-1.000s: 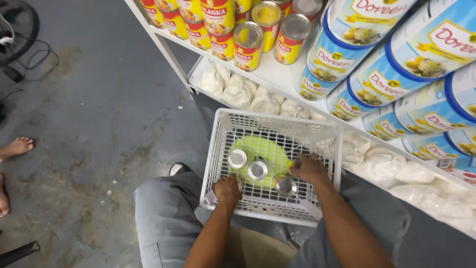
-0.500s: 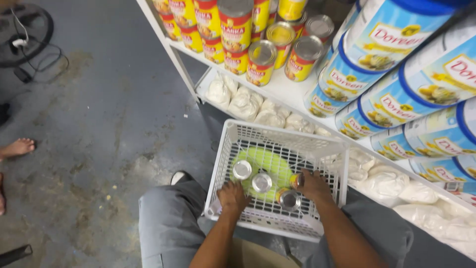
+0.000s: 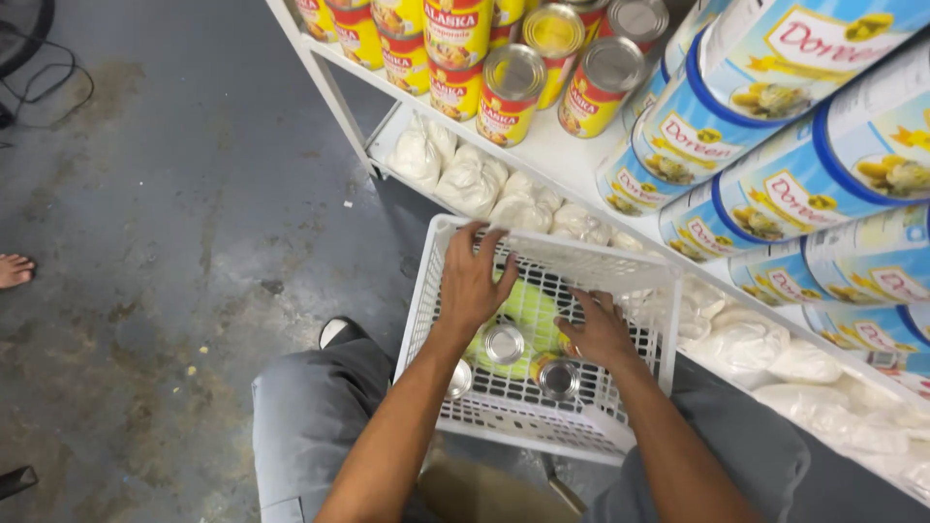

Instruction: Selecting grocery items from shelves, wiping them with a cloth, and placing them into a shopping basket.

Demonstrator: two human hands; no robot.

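Left hand (image 3: 475, 281) lies flat and unclenched over the basket (image 3: 426, 291) — grasping nothing. Right hand (image 3: 598, 329), fingers curled, sits nearest the upright can (image 3: 557, 376) — grip cannot be confirmed.

Soft, even indoor light is falling from overhead, leaving the grey floor (image 3: 174, 242) dim and mottled while the white shelf (image 3: 562, 160) and the white basket (image 3: 542, 426) are reading bright. Glare is catching on the metal can tops (image 3: 513, 70) (small pale highlights), and shadow is pooling under the basket and beneath the shelf. The wide lens is bending the blue tubs (image 3: 823, 165) at the right edge, and the forearms are looking slightly smeared.
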